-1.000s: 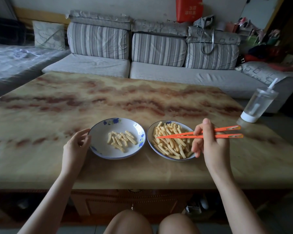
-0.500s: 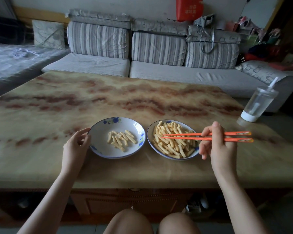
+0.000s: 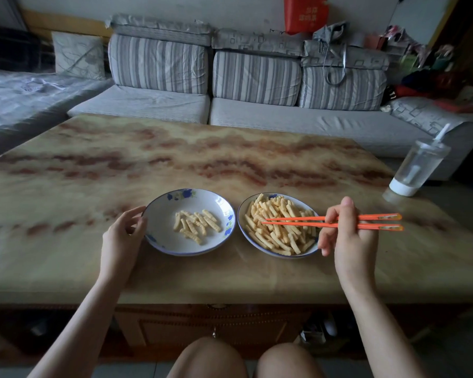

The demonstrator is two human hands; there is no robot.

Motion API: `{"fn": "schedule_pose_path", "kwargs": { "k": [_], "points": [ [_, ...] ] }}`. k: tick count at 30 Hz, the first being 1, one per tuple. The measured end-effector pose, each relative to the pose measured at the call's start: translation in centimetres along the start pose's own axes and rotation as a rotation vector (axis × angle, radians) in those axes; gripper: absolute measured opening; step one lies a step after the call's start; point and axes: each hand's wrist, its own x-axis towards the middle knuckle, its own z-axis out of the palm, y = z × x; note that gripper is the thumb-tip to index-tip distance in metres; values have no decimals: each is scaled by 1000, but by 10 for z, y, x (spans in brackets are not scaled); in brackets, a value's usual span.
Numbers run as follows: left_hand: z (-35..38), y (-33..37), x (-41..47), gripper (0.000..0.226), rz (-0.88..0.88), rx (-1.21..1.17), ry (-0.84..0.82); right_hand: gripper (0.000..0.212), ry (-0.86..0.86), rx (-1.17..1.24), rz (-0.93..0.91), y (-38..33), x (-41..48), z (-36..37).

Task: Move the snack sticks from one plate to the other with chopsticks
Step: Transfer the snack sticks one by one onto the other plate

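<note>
Two white plates with blue flowers sit side by side near the table's front edge. The left plate (image 3: 161,214) holds several pale snack sticks (image 3: 195,223). The right plate (image 3: 243,214) is heaped with many snack sticks (image 3: 277,223). My right hand (image 3: 347,236) holds orange chopsticks (image 3: 292,222) level, tips pointing left over the right plate's pile, slightly apart, with no stick between them. My left hand (image 3: 123,230) rests curled on the table, fingertips touching the left plate's rim.
The marble-patterned table (image 3: 175,165) stretches back to a grey striped sofa (image 3: 257,85). A clear plastic cup with a straw (image 3: 418,165) stands at the right edge. My knees (image 3: 243,358) show below the table's front edge.
My right hand drew the chopsticks to the right and slightly down, so their tips pulled back from the pile's left side to its middle. My left hand and both plates stayed still.
</note>
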Motion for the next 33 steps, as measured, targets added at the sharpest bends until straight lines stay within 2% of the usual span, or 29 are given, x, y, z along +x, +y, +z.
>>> {"fn": "schedule_pose_path", "kwargs": {
  "k": [7,19,29,33],
  "points": [
    [0,0,0,29,-2,-2,4,43,81,176,93,-11,1,17],
    [1,-4,1,28,-2,-19,-2,46,-173,211,239,9,-27,93],
    [1,-6,2,28,-11,-24,-1,43,-303,202,193,9,-43,110],
    [1,-5,2,27,-11,-25,5,45,-219,197,155,2,-26,85]
  ]
}}
